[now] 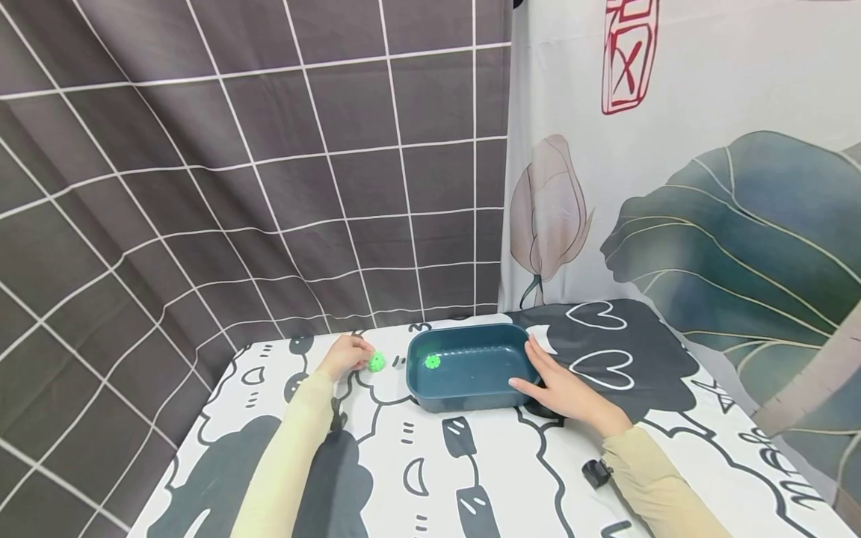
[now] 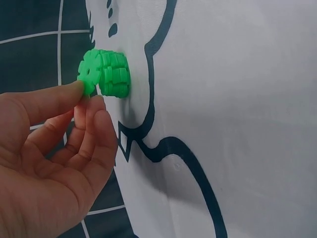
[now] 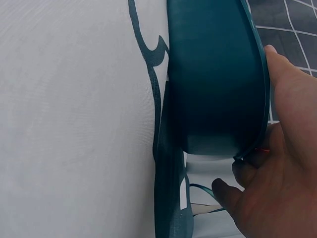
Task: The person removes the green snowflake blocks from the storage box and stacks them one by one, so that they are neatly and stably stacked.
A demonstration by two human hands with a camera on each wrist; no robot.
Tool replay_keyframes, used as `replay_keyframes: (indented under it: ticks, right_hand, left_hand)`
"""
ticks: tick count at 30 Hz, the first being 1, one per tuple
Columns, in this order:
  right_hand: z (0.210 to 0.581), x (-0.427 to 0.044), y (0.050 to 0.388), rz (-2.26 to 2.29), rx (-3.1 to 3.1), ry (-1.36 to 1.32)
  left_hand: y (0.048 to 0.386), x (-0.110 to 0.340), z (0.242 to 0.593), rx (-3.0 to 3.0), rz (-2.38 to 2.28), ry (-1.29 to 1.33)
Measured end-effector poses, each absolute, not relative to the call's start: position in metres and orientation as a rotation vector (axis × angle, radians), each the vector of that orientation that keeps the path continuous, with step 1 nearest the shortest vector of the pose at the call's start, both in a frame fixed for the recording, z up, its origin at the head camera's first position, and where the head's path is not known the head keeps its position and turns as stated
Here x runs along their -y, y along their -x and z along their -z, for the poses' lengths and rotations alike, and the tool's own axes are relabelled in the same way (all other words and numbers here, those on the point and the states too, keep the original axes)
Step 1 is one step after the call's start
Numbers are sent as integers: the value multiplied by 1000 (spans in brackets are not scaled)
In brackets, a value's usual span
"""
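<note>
In the head view my left hand point(image 1: 347, 355) is at the left of the dark teal basin, by the green toothed discs point(image 1: 377, 362). Close up, its thumb and fingertips pinch a bright green notched disc point(image 2: 89, 70) with a small hole in its middle. That disc stands tilted against a short stack of similar green discs point(image 2: 118, 74). Another green disc point(image 1: 433, 361) lies inside the basin point(image 1: 471, 403), near its left end. My right hand point(image 1: 565, 385) holds the basin's right end, thumb along the near rim, the other fingers round the outer end wall.
A white cloth point(image 1: 383, 478) with dark cartoon drawings covers the table. Behind it hangs a dark grey curtain point(image 1: 323, 187) with white grid lines, and a pale curtain point(image 1: 673, 187) with a lotus print at the right. A small black object point(image 1: 596, 473) is by the right sleeve.
</note>
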State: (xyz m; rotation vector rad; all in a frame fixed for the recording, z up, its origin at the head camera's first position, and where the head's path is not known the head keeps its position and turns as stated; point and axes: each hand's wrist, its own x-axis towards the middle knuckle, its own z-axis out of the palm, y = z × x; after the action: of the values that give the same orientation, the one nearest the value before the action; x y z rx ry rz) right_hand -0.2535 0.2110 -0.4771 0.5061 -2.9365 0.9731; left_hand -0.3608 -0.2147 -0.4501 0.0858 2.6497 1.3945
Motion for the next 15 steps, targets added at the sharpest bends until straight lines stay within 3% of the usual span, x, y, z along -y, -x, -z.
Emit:
replay_keyframes:
  ticks: [15]
  right_hand:
    - [476,-210,253,-969,2932,-506]
  left_hand:
    - [359,214,453,-2664,-1393,-11]
